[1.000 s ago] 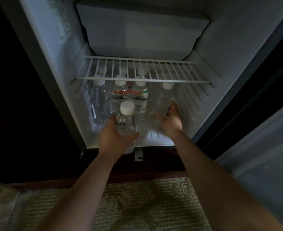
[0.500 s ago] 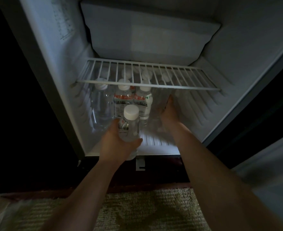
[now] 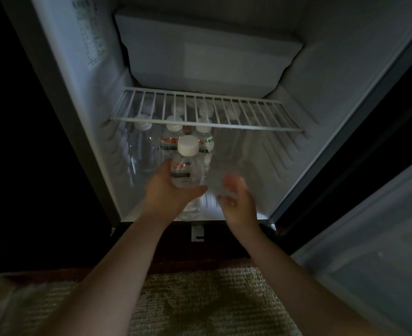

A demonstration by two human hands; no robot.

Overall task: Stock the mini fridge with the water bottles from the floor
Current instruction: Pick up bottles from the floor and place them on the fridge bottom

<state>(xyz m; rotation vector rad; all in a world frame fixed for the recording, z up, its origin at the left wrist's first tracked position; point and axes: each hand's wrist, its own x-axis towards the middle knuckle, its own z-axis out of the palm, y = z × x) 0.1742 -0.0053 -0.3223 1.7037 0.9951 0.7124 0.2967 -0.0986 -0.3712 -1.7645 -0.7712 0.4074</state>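
Right hand has pulled back out of the mini fridge. Half a second ago it was reaching deep along the right side under the wire shelf, up against a bottle there. Now it's at the front lip, motion-blurred; fingers look loose and empty. That right-side bottle now reads as set further back, only a faint clear shape under the shelf, so the front right floor looks free. Left hand hasn't moved much: fingers wrapped round the white-capped water bottle, held upright just inside the opening, above the fridge floor and not set down. Behind it, the stocked bottles stand in rows at left and centre, with more caps visible through the shelf wires. My read: the slot is cleared and the held bottle goes in next, probably front centre or right. Bottles still on the floor aren't in view, only carpet, so I can't tell the remaining count.
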